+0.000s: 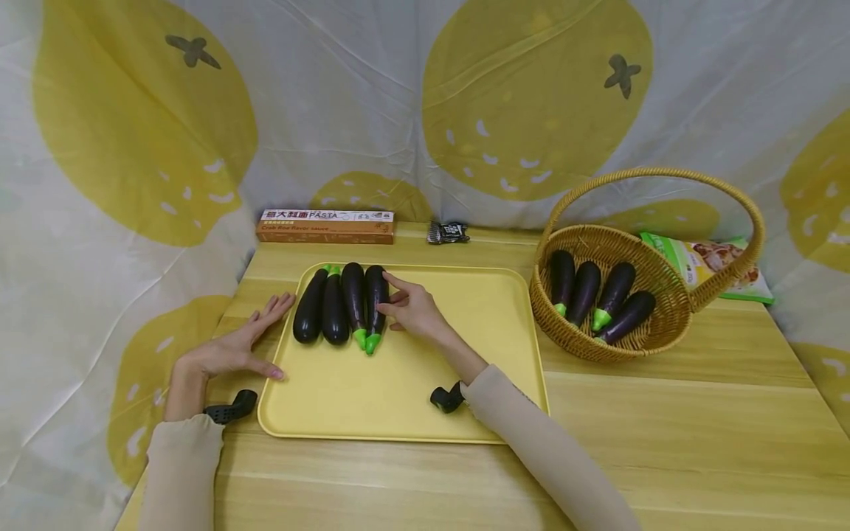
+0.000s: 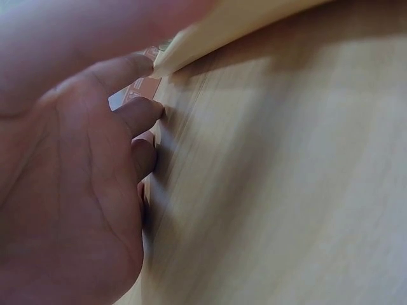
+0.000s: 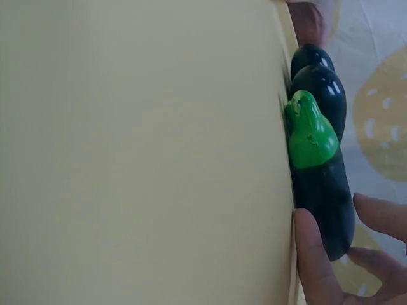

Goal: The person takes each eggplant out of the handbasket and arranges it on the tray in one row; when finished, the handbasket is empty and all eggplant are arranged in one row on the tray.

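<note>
Beige cloth covers the left sleeve [image 1: 182,472], beyond which the left hand [image 1: 229,352] lies released, fingers spread at the side of a yellow tray [image 1: 398,430] on the desk [image 1: 697,428]. Four eggplants [image 1: 335,317] stand in a row toward the tray's far left corner, the left pair with green caps pointing away from the person, the right pair with caps toward the person. At the rightmost eggplant [image 1: 373,291], the right hand [image 1: 418,310] pinches the blunt dark end between thumb and fingers. Its shine suggests a smooth, rather slippery skin, probably stiff and light, not fragile; the thick middle should give the steadiest hold, the narrow cap the poorest. Farther right, a wicker basket [image 1: 564,335] holds four more eggplants [image 1: 584,287], with a green-edged bag [image 1: 720,269] behind it.
</note>
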The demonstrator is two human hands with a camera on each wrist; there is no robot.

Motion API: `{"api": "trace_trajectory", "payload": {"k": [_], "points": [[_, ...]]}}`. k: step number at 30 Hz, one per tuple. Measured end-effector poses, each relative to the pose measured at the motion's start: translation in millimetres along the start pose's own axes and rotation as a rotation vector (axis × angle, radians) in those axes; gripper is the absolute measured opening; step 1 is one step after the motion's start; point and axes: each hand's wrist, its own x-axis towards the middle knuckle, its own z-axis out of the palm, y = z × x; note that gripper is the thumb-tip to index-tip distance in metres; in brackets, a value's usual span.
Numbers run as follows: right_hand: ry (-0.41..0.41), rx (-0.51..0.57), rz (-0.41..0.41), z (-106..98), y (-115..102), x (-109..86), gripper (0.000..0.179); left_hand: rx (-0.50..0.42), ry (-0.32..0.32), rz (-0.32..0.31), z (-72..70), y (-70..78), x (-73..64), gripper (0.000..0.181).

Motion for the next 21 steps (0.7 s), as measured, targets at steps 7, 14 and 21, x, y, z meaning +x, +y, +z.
{"api": "trace_trajectory", "payload": {"k": [7, 14, 21], "points": [[-0.163, -0.131, -0.011, -28, -8, -16.0, 0.077, 0.035, -0.006, -0.009, -0.6, -0.8, 1.3, 0.128], [-0.313, -0.333, -0.155, -84, -28, -61.2, 0.072, 0.03, -0.004, 0.003, -1.0, 2.0, 1.2, 0.128], [-0.25, -0.361, -0.214, -153, -31, -112.9, 0.066, 0.036, -0.003, -0.005, -0.7, 2.2, -0.5, 0.127]]}}
